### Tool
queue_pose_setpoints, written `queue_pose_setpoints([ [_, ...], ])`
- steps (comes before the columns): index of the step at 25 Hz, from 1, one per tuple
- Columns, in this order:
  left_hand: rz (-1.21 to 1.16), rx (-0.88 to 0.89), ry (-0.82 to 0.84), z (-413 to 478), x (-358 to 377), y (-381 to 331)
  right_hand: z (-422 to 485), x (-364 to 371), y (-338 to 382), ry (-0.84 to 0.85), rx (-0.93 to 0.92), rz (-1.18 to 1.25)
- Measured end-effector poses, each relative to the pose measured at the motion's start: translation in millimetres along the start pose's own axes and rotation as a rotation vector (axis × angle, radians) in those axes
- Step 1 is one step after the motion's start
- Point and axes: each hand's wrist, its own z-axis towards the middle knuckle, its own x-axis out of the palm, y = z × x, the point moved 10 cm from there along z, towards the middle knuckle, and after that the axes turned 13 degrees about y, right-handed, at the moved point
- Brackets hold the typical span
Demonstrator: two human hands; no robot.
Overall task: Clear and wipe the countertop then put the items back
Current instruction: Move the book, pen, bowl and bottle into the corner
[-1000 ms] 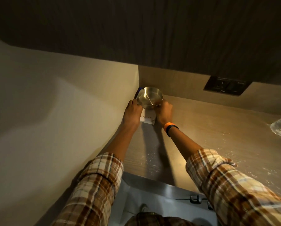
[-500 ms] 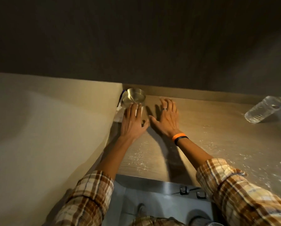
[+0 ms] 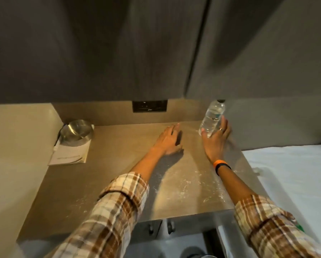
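Note:
The beige countertop [image 3: 103, 183] carries white powder specks near its front edge. A steel pot [image 3: 77, 132] sits in the back left corner, partly on a white booklet [image 3: 70, 155]. At the back right a clear plastic water bottle [image 3: 212, 116] stands tilted, with my right hand [image 3: 216, 140] wrapped around its lower part. My left hand [image 3: 168, 141] hovers or rests flat on the counter's middle, fingers spread, holding nothing.
Dark upper cabinets [image 3: 118, 49] hang low over the counter. A black wall socket [image 3: 149, 106] is on the backsplash. A wall [image 3: 12, 146] bounds the left side. A white surface [image 3: 295, 170] lies to the right. Drawer handles [image 3: 161, 227] show below the front edge.
Both hands left the pot and booklet in the left corner and moved right. My right hand has closed around the water bottle; my left hand now lies at mid-counter.

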Motion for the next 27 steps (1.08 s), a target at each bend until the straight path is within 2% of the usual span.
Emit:
queue_pose_setpoints([
  [2,-0.088,0.054,0.021,30,-12,-37,28,-19,-20,-0.005,0.035,0.169],
  [4,-0.245,0.113,0.004,51,-28,-68,54,-11,-23,0.147,0.031,0.28],
  [6,-0.317,0.173,-0.043,64,-40,-91,69,0,-20,0.271,0.049,0.245],
  [9,-0.395,0.203,-0.138,59,-51,-87,69,15,-2,0.339,0.022,0.244],
  [12,-0.413,0.164,-0.267,25,-64,-51,50,43,32,0.397,-0.011,0.338],
  [15,-0.436,0.12,-0.406,-32,-76,13,18,101,83,0.53,-0.091,0.386],
  [19,-0.568,-0.08,-0.499,-115,-86,119,-30,183,165,0.707,-0.208,0.379],
  [22,-0.578,-0.191,-0.543,-157,-101,174,-56,227,211,0.747,-0.22,0.37],
  [27,-0.667,-0.211,-0.559,-190,-114,228,-78,276,256,0.74,-0.2,0.341],
])
